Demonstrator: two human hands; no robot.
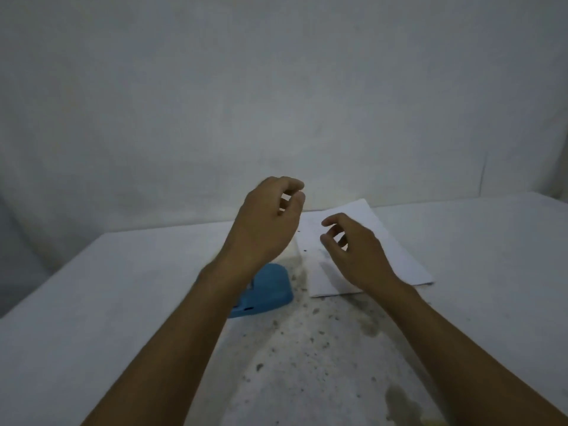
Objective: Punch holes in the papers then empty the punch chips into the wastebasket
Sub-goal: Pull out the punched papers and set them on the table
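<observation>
A stack of white papers [390,241] lies on the table, slightly right of centre, with small dark holes along its left edge. A blue hole punch [270,290] sits just left of the papers, partly hidden by my left forearm. My left hand [267,222] hovers above the punch, empty, with its fingers loosely curled and apart. Over the papers hovers my right hand [353,250], also empty with curled, spread fingers. No wastebasket is in view.
The white table [123,302] has dark specks and stains in its middle and near the front. A plain white wall [276,87] rises right behind its far edge. The table's left edge runs diagonally at the left.
</observation>
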